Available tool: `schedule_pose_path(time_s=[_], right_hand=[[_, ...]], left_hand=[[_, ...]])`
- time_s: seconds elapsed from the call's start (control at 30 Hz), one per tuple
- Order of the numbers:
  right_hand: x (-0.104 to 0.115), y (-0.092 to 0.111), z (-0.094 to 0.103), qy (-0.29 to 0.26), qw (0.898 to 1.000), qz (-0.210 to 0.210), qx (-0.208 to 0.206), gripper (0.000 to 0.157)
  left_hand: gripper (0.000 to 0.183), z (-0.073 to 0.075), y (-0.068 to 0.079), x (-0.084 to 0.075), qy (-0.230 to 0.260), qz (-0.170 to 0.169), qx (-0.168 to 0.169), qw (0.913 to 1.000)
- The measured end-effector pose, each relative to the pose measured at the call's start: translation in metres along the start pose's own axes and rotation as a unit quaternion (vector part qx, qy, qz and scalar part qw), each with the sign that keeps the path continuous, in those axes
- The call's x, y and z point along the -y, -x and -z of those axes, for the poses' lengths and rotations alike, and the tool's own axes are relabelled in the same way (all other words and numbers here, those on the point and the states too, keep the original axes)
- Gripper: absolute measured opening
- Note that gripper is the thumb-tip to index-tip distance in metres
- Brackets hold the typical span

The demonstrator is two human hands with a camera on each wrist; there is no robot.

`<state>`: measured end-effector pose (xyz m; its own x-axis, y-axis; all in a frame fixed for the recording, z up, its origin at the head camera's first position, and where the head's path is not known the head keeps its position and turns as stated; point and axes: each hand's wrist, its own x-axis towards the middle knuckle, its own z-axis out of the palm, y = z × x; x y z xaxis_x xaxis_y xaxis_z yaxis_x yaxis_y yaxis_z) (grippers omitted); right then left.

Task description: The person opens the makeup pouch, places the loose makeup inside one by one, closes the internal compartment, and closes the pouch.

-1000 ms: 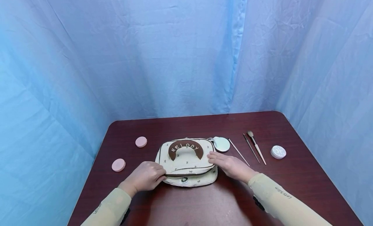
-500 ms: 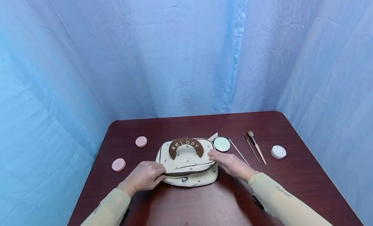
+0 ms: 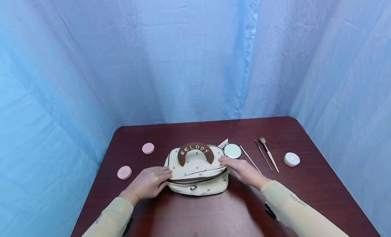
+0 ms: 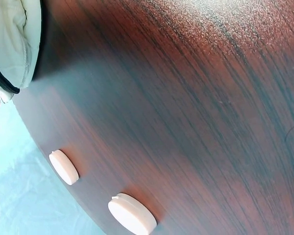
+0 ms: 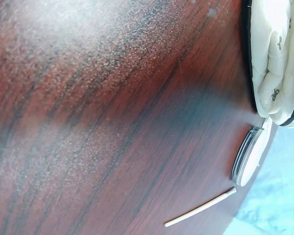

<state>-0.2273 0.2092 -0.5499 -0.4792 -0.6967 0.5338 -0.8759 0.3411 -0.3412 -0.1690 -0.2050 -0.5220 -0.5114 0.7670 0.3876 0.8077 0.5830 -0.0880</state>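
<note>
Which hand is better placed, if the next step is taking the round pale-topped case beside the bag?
Probably the right hand: it touches the bag on the side near the round case. The left hand is at the opposite side, with the bag between.

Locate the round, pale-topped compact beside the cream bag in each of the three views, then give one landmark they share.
Head: compact, right of centre, lower half.
Left wrist: not in this picture.
Right wrist: compact, towards the right edge, below mid-height.
Shared landmark: cream bag, upper left in left wrist, upper right in right wrist.
</note>
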Motion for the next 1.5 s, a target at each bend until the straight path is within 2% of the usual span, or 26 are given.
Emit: schedule_pose_path(time_s=[0.43,0.8,1.0,1.17,1.5], right_hand=[[0.0000,-0.0012,-0.0017,-0.007,1.000,-0.002,-0.013,0.033],[-0.0028,-0.0013,-0.0031,-0.011,1.000,-0.004,-0.024,0.030],[-0.0028,-0.0012,-0.0027,-0.024,0.999,-0.021,-0.025,0.029],[-0.0037,-0.0021,-0.0018,-0.039,0.998,-0.034,-0.030,0.029],[-0.0041,-0.0026,0.0009,-0.047,0.997,-0.046,-0.028,0.032]], left_hand=[[0.021,-0.0006,-0.0012,0.0025,0.004,0.008,-0.007,0.9999],[0.018,0.0004,-0.0020,0.0042,0.061,0.019,-0.015,0.9978],[0.016,0.0023,-0.0035,0.0042,0.081,0.035,0.005,0.9961],[0.019,0.0045,-0.0041,0.0041,0.074,0.043,0.009,0.9963],[0.027,0.0042,-0.0047,0.0070,0.046,0.030,-0.016,0.9984]])
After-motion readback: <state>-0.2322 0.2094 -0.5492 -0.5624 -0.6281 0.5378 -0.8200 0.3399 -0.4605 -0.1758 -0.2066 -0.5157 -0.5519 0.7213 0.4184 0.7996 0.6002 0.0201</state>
